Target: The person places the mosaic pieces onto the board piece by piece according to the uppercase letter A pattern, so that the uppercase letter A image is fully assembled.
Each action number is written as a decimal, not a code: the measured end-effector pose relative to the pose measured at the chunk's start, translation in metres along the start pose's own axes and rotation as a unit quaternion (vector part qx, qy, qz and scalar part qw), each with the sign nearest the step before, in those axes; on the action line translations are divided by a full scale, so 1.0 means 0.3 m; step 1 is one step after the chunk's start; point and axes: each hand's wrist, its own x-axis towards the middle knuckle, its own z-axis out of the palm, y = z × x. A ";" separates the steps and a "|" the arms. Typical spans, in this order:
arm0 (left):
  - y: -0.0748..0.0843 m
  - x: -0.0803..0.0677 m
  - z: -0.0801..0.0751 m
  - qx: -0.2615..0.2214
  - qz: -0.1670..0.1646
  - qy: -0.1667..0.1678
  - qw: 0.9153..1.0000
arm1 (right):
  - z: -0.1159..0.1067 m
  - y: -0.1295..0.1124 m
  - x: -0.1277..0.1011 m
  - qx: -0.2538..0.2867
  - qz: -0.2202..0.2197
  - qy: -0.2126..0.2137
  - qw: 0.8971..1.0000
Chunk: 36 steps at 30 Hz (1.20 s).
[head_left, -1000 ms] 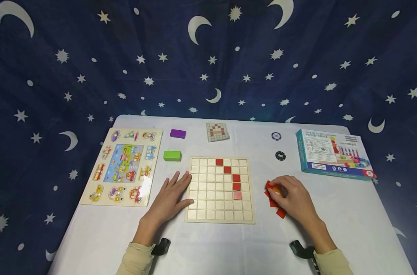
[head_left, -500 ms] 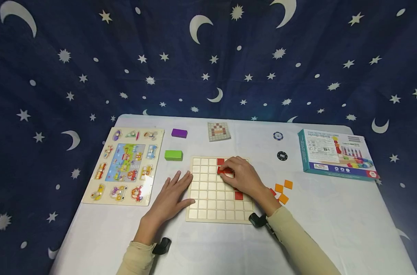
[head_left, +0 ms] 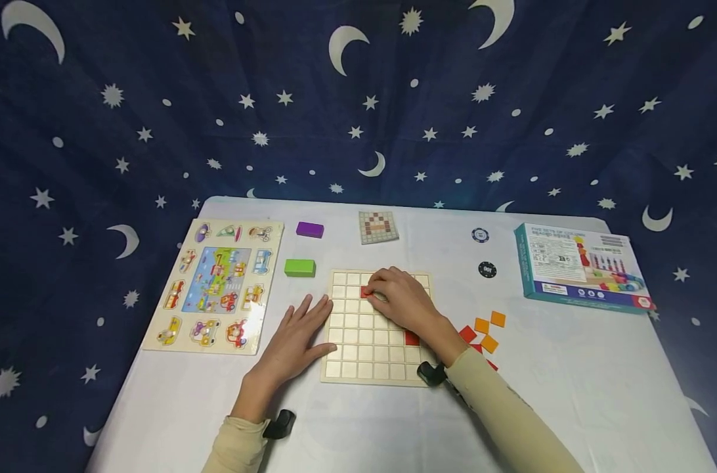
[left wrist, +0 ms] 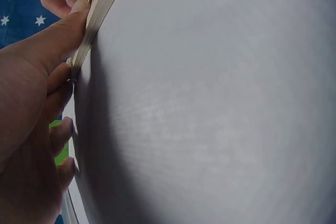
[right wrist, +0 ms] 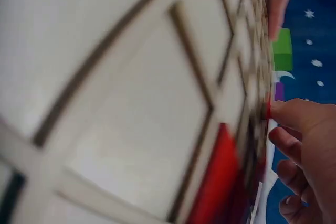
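Red is what matters: your right hand lies over the upper middle of the wooden grid board, its fingertips pinched on a small red tile that peeks out at their left edge, over a cell in the second row. The right wrist view shows the same grip from low down, thumb and finger closed on a sliver of red just above the board's ribs. The tile therefore sits directly under your right grip, not beside it; being square, it has no long axis to line up, only its edges against the cell walls. Whether it is already seated in the cell cannot be told.

Your left hand rests flat on the tabletop, fingers straight and slightly spread, holding nothing, with its fingertips against the board's left edge; the left wrist view shows the thumb touching that edge. It is close to the tile but only steadies the board.

Another red tile lies on the board by your right wrist. Loose red and orange tiles lie to the board's right, well apart from the grip.
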 end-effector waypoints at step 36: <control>0.007 -0.004 0.000 -0.004 0.000 0.013 1.000 | -0.159 0.245 -0.552 -0.074 0.076 0.099 0.989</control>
